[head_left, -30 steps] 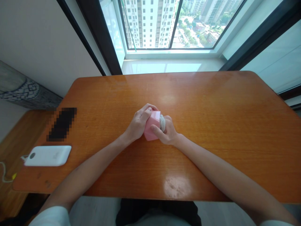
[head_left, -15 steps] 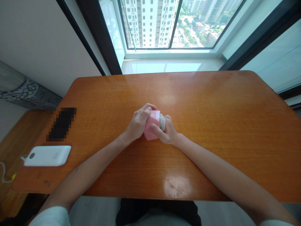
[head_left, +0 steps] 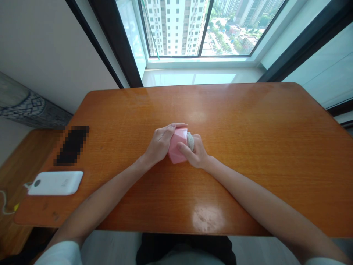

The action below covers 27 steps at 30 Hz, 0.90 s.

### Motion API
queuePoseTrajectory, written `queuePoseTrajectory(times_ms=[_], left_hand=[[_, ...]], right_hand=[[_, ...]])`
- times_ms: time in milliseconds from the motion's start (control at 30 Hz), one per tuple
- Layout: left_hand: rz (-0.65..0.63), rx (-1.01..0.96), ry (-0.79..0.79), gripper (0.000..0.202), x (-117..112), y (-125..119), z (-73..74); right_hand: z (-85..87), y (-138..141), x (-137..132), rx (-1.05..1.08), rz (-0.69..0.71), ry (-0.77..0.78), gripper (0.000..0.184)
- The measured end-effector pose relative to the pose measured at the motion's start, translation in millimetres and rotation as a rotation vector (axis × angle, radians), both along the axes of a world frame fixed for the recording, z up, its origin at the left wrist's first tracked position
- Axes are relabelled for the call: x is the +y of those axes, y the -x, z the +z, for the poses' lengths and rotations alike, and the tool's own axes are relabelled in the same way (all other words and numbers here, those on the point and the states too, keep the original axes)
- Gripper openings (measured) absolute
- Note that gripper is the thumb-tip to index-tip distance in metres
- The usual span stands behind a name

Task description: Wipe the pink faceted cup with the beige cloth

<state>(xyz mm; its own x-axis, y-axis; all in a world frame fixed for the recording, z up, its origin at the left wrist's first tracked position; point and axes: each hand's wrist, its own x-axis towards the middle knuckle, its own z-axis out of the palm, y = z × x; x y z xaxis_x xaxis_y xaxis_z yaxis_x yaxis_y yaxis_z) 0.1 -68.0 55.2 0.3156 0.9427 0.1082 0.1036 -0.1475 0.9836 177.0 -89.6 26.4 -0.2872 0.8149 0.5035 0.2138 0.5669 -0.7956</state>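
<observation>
Over the middle of the table I hold a pink faceted container (head_left: 176,149), tipped on its side with its end facing right. My left hand (head_left: 161,141) is closed around its left and far sides, fingers reaching along the top. A light grey, soft-looking cloth (head_left: 190,141) bulges from the container's right end. My right hand (head_left: 198,152) grips at that end: the thumb presses on the pink wall, while the other fingers go behind the cloth and are partly hidden. How deep the cloth sits inside cannot be seen.
The brown wooden table (head_left: 261,147) has rounded corners. At its left lie a white power-bank-like device (head_left: 56,183) with a cable and a dark pixelated rectangle (head_left: 72,146). A window (head_left: 201,29) stands beyond the far edge; a patterned grey fabric (head_left: 33,103) is at left.
The fingers of my left hand have straightened and stretched farther right along the container's top. The container has shifted very slightly; my right hand keeps nearly the same place.
</observation>
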Motion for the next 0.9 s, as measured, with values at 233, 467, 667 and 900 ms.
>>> queuePoseTrajectory(times_ms=[233,467,667,900], left_hand=[[0.060,-0.128,0.050,0.058,3,-3,-4.8],[0.180,-0.163,-0.013,0.050,21,9,-40.4],[0.124,-0.082,-0.276,0.042,23,12,-48.9],[-0.113,0.087,-0.629,0.056,14,14,-43.3]], right_hand=[[5.6,1,1,0.041,0.021,0.102,0.059],[-3.3,0,2,0.168,0.027,0.315,0.059],[-5.6,0,2,0.206,0.054,0.356,0.058],[1.0,1,6,0.402,-0.065,0.557,0.064]])
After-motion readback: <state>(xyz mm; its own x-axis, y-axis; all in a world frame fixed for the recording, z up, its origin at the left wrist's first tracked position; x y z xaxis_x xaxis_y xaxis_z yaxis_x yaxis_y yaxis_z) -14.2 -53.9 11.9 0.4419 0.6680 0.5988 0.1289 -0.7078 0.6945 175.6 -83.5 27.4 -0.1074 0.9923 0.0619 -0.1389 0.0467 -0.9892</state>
